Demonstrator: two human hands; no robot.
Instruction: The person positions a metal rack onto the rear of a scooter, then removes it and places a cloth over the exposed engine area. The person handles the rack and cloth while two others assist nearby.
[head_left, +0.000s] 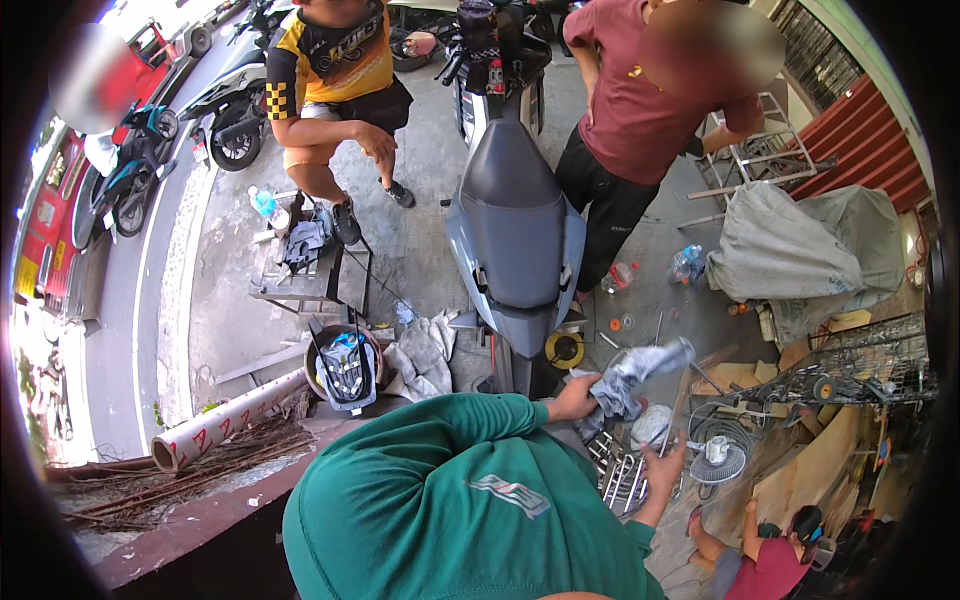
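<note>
My left hand (574, 398) is closed on a bunched grey-blue rag (645, 375), whose far end is smeared by motion. My right hand (663, 468) is over a set of shiny wrenches (622, 478), its fingers curled. A long thin brownish piece (682, 400) runs up from those fingers; I cannot tell if it is held. Between my hands lies a crumpled whitish bundle (651, 425). Both arms wear green sleeves. Just beyond my left hand stands a motorcycle with a dark seat (515, 215) and grey tail panels (525, 325).
Two people stand by the motorcycle; another sits low at the lower right. A bucket (345, 370) and metal stand (295, 285) are on the left, near a white pipe (230, 420). A fan (720, 460), bottles (688, 264) and a covered heap (785, 240) are on the right.
</note>
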